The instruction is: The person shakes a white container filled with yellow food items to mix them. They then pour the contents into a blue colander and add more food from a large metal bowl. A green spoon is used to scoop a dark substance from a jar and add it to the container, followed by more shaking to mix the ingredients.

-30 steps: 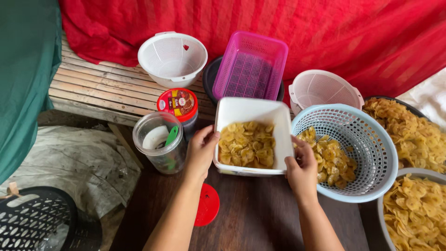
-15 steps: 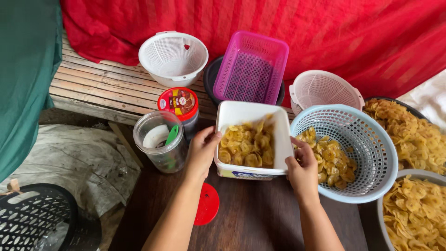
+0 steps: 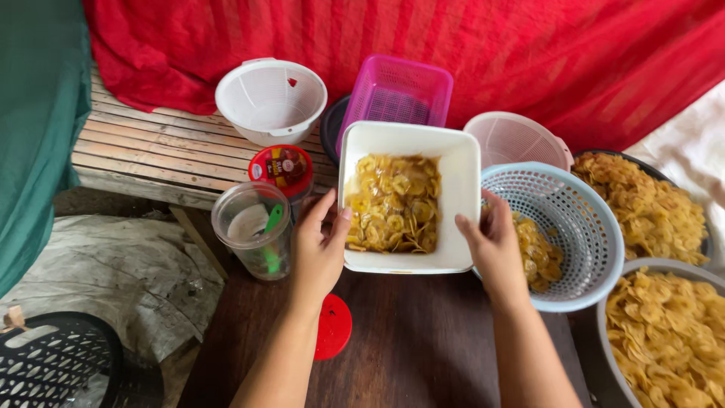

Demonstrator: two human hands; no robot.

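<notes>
Holding a white square plastic tub (image 3: 408, 198) from both sides, the left hand (image 3: 319, 245) and the right hand (image 3: 495, 245) press on its near corners, fingers closed on the walls. The tub sits in the middle of the dark wooden table (image 3: 423, 347), and it looks tipped up a little toward the far side. Inside lie thin yellow banana chips (image 3: 393, 204) — they would break easily, so no squeezing or shaking hard. The tub looks light, with thin walls that may bend, so holding it low on two sides seems best.

Just right of it is a pale blue plastic basket (image 3: 578, 234) with more chips. To the left stands a clear plastic jar (image 3: 251, 230), and a round red lid (image 3: 333, 326) lies near the left arm.
</notes>
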